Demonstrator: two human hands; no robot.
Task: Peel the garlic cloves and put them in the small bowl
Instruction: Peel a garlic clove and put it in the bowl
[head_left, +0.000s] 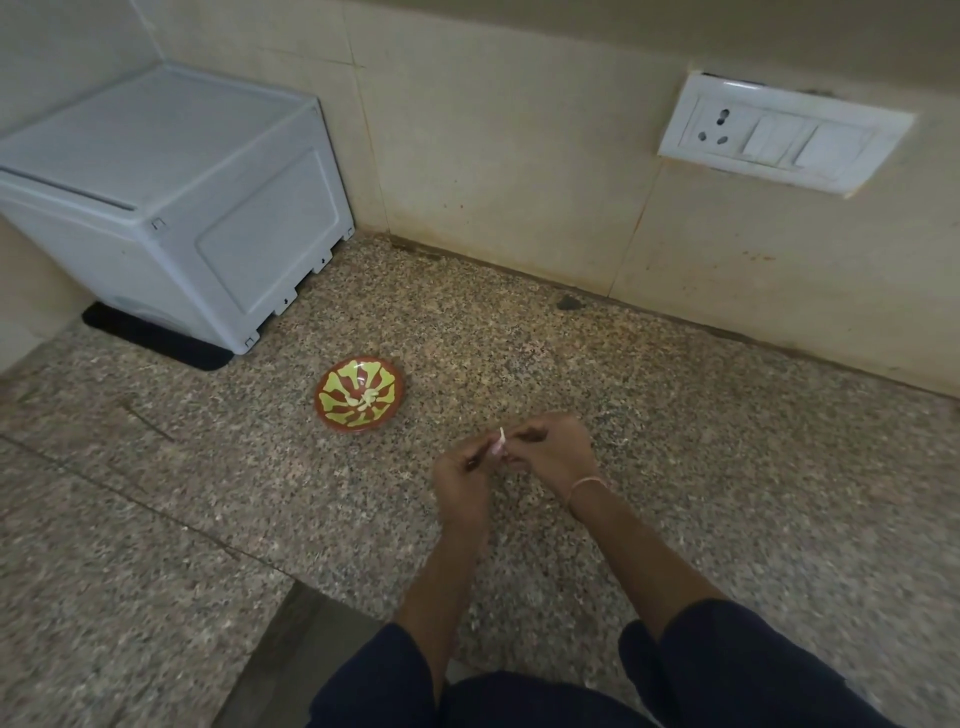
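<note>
We held both hands over the speckled granite bench (675, 467), about midway btw front & back edges. The left hand (462, 475) & right hand (553, 452) were curled, fingertips pinching one small pale garlic clove (500, 442) btw them; its long axis was too blurred to tell. The small red-brown bowl w/ yellow-green pattern (358, 426), w/ a few pale cloves (363, 399) inside, sat near, toward the back-left. The left hand was nearer it.

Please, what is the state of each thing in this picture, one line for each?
small bowl: upright on the counter, few peeled cloves inside.
garlic clove: pinched between both hands, skin seems partly on.
left hand: pinches the clove.
right hand: pinches the clove.
wall socket: nothing plugged in.
white box: closed.
</note>
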